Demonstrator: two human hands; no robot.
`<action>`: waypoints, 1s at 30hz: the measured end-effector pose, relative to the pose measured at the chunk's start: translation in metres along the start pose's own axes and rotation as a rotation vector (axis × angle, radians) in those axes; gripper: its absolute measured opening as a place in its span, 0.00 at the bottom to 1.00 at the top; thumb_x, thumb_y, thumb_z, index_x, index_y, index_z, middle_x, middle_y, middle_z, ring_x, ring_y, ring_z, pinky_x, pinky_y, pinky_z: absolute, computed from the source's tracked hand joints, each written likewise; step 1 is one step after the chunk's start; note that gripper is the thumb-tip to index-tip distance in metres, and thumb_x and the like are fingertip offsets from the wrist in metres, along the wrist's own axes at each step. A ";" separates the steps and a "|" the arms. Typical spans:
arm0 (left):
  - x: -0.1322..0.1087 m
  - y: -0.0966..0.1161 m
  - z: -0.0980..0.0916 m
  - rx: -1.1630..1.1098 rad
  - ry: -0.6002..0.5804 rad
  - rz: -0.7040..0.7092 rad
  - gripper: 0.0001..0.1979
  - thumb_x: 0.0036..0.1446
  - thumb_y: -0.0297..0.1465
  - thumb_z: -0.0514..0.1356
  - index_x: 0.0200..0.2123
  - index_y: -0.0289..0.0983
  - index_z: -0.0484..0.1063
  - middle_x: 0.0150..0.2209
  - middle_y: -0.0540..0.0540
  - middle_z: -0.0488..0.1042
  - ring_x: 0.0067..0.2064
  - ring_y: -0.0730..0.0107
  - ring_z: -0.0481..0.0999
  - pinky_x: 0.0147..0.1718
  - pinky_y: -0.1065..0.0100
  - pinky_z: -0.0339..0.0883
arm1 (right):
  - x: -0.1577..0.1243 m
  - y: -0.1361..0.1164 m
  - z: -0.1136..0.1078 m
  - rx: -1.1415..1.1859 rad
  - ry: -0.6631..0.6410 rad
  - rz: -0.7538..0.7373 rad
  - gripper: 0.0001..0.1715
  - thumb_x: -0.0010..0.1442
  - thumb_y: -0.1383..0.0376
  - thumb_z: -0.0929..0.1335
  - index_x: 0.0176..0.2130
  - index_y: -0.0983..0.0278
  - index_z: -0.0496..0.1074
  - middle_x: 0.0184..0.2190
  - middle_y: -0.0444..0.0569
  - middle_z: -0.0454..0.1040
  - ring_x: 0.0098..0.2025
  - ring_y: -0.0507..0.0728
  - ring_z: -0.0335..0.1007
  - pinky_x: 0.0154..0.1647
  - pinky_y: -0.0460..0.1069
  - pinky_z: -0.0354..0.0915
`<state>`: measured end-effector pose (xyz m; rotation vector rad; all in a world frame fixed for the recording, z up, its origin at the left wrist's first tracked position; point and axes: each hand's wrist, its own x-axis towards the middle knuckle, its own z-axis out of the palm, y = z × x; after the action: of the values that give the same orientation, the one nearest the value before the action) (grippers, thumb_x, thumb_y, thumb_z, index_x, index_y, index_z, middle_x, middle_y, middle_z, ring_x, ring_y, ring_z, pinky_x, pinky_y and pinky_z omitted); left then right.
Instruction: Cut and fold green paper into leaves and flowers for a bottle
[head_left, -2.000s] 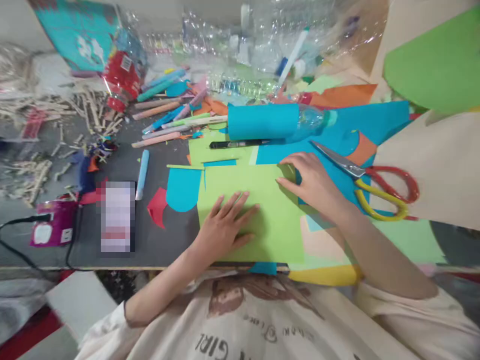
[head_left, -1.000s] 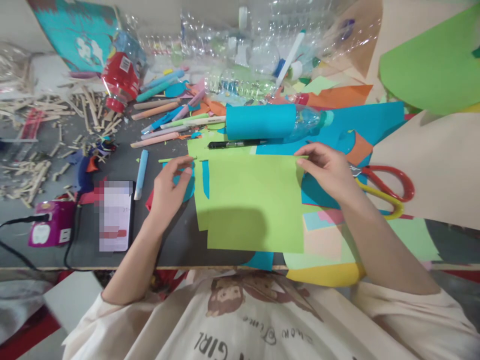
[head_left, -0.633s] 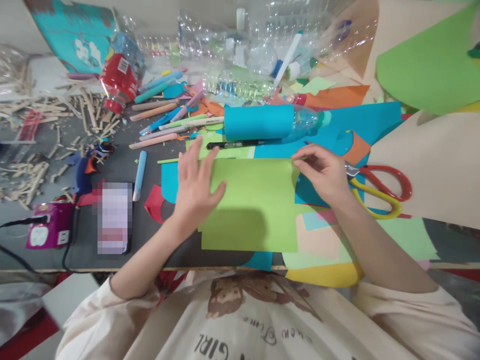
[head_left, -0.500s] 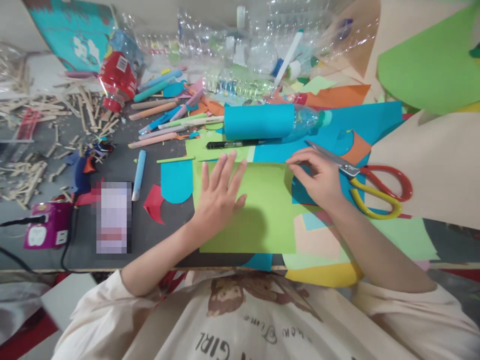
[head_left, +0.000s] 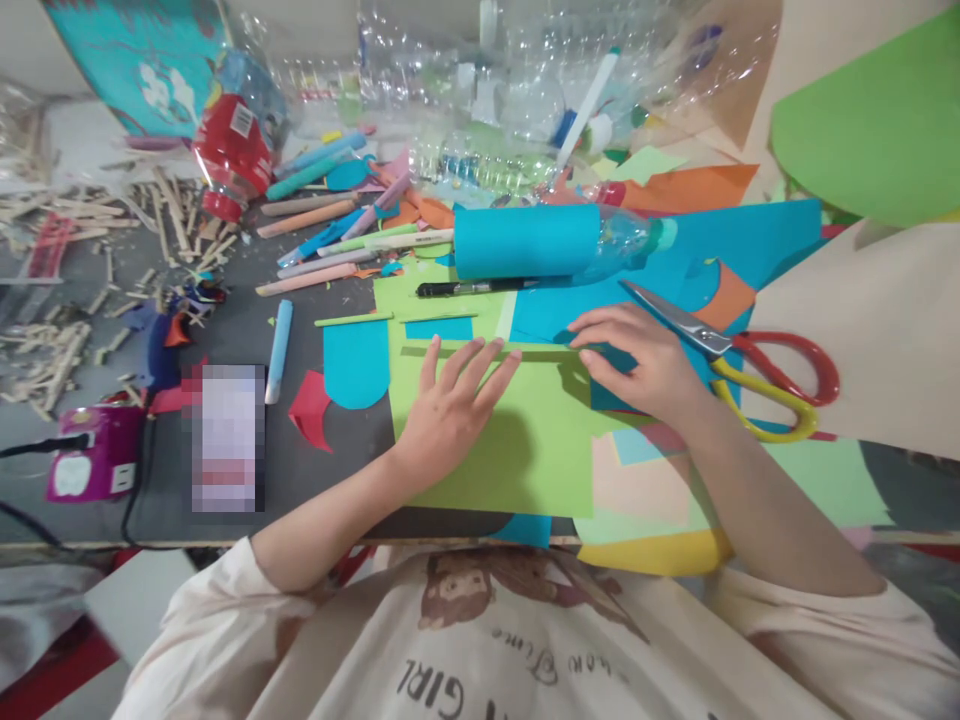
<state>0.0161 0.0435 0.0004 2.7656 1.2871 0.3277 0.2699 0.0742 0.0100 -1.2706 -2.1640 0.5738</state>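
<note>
A light green paper sheet (head_left: 532,440) lies on the dark table in front of me, its far edge turned up into a narrow fold. My left hand (head_left: 450,410) lies flat on the sheet with its fingers spread, fingertips at the fold. My right hand (head_left: 637,360) is at the sheet's far right corner, its fingers curled and pressing on that end of the fold.
Red and yellow scissors (head_left: 757,365) lie right of my right hand. A black pen (head_left: 472,288) and a bottle wrapped in blue paper (head_left: 540,240) lie beyond the sheet. A phone (head_left: 225,435) rests at left, markers (head_left: 337,235) and wooden sticks (head_left: 60,330) farther back.
The green sheet was lifted and laid back down. My left hand came from its left edge onto its top. The far edge now stands folded over, and my right hand has stayed at the right corner.
</note>
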 end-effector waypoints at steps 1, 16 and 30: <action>-0.001 0.001 0.000 -0.002 0.003 0.008 0.24 0.67 0.24 0.49 0.65 0.40 0.60 0.61 0.39 0.71 0.64 0.55 0.67 0.66 0.43 0.51 | 0.000 -0.002 0.001 -0.002 -0.004 -0.015 0.09 0.63 0.63 0.64 0.32 0.56 0.72 0.40 0.50 0.80 0.43 0.63 0.76 0.46 0.62 0.71; -0.009 0.006 0.004 0.013 -0.020 0.033 0.23 0.67 0.30 0.51 0.64 0.38 0.62 0.62 0.36 0.69 0.64 0.53 0.66 0.63 0.51 0.57 | -0.003 -0.006 0.005 -0.063 -0.161 0.044 0.10 0.65 0.60 0.66 0.44 0.59 0.74 0.40 0.53 0.79 0.44 0.64 0.74 0.45 0.59 0.71; -0.001 -0.002 0.007 0.022 -0.114 -0.006 0.28 0.69 0.33 0.48 0.70 0.39 0.51 0.70 0.39 0.56 0.72 0.53 0.54 0.68 0.46 0.49 | 0.001 -0.004 0.015 -0.141 0.024 -0.007 0.11 0.66 0.63 0.64 0.45 0.55 0.75 0.46 0.52 0.80 0.50 0.65 0.76 0.52 0.65 0.70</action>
<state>0.0150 0.0443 -0.0068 2.7526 1.2794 0.1543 0.2575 0.0727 0.0015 -1.3348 -2.2207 0.4070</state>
